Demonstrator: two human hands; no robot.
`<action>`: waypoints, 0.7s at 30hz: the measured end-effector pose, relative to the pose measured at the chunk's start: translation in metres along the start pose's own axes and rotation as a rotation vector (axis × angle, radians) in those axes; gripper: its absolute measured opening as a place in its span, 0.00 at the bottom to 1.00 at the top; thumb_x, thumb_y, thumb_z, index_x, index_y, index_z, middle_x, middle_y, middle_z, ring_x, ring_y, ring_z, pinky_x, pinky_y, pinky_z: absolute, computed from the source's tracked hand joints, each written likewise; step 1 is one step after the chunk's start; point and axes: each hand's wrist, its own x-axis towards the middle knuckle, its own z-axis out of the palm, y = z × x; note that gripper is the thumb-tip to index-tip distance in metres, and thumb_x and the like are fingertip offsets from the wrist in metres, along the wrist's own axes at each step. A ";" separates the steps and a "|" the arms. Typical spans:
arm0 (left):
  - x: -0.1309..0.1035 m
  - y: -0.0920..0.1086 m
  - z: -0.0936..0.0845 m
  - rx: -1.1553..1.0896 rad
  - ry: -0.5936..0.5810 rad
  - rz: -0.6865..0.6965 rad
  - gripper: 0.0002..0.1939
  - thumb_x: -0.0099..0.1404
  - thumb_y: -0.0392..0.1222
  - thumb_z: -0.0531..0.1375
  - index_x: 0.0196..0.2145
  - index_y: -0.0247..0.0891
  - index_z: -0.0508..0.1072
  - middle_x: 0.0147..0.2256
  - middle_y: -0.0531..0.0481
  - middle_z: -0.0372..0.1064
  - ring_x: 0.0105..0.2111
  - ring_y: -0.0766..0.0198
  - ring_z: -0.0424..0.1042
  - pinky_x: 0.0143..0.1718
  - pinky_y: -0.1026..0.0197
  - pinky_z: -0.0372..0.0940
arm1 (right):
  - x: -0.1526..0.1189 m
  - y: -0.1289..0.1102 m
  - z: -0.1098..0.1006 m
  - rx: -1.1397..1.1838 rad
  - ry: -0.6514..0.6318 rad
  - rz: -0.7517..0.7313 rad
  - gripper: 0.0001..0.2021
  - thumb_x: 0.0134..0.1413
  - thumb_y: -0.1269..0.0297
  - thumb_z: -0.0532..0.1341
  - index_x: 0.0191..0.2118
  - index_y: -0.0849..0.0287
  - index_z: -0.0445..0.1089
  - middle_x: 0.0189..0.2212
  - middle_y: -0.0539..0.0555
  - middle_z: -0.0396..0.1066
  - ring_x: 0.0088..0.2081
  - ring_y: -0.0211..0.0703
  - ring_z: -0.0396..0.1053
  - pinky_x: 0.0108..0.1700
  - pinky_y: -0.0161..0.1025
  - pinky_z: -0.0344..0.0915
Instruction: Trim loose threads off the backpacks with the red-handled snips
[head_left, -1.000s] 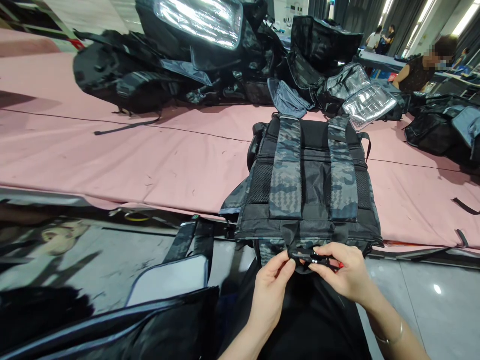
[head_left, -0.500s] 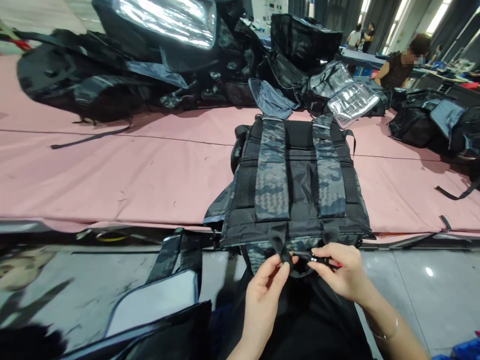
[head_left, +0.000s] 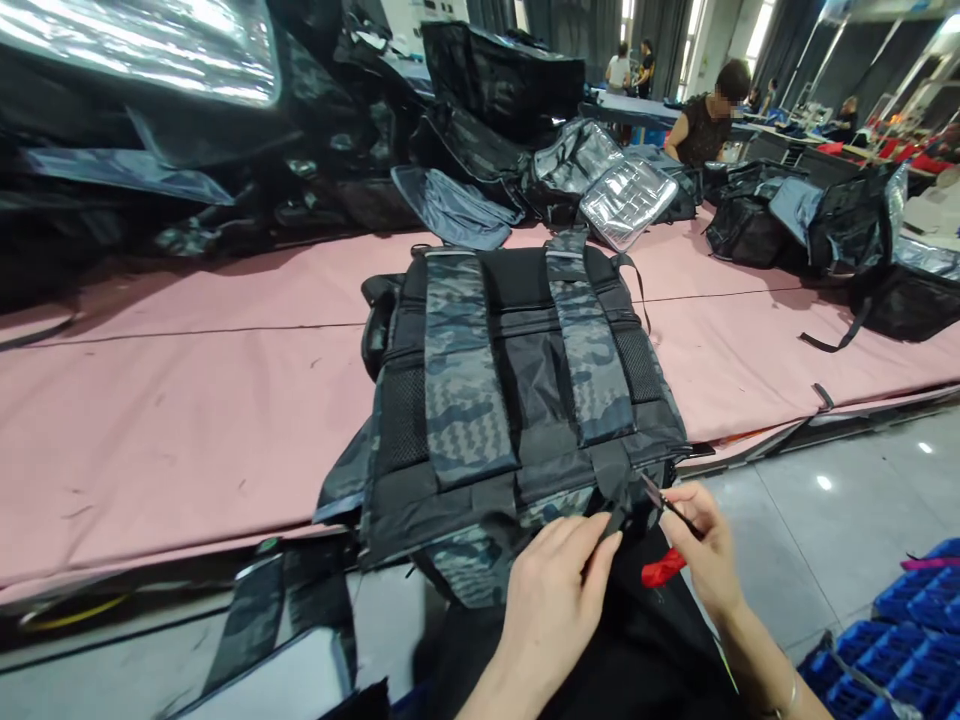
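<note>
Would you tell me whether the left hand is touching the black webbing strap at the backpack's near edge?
Touching. The head view shows the left hand pinching the black webbing strap between thumb and fingertips at the backpack's near edge.

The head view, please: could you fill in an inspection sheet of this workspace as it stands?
Surface: pink padded table, grey tiled floor beside it.
Job's things: camouflage backpack lies straps up at the table edge.
Clutter: heaped dark bags, a silver-lined flap, blue crates.
Grip: left hand pinches the webbing strap; right hand holds a red-handled snipper at the strap.
Cables: nothing seen.
Surroundings: seated person and others at far tables.
</note>
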 end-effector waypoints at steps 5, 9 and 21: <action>0.000 0.005 -0.009 -0.433 0.012 -0.351 0.11 0.59 0.46 0.58 0.33 0.37 0.76 0.27 0.48 0.73 0.29 0.61 0.71 0.32 0.63 0.67 | -0.009 -0.008 0.007 -0.131 -0.071 -0.027 0.09 0.51 0.60 0.61 0.35 0.58 0.66 0.22 0.47 0.65 0.22 0.36 0.61 0.22 0.32 0.59; -0.001 0.007 -0.010 -0.501 0.032 -0.423 0.11 0.56 0.47 0.61 0.32 0.37 0.77 0.28 0.47 0.73 0.30 0.60 0.71 0.34 0.61 0.68 | -0.013 -0.011 0.012 -0.221 -0.105 -0.040 0.09 0.50 0.61 0.62 0.37 0.58 0.66 0.25 0.50 0.69 0.22 0.36 0.64 0.23 0.32 0.62; -0.007 0.000 0.000 -0.378 0.055 -0.265 0.09 0.58 0.43 0.60 0.35 0.40 0.77 0.34 0.47 0.73 0.35 0.60 0.71 0.37 0.62 0.67 | -0.007 -0.010 0.010 -0.250 -0.091 -0.170 0.05 0.52 0.62 0.61 0.33 0.58 0.69 0.27 0.51 0.70 0.25 0.37 0.68 0.25 0.31 0.65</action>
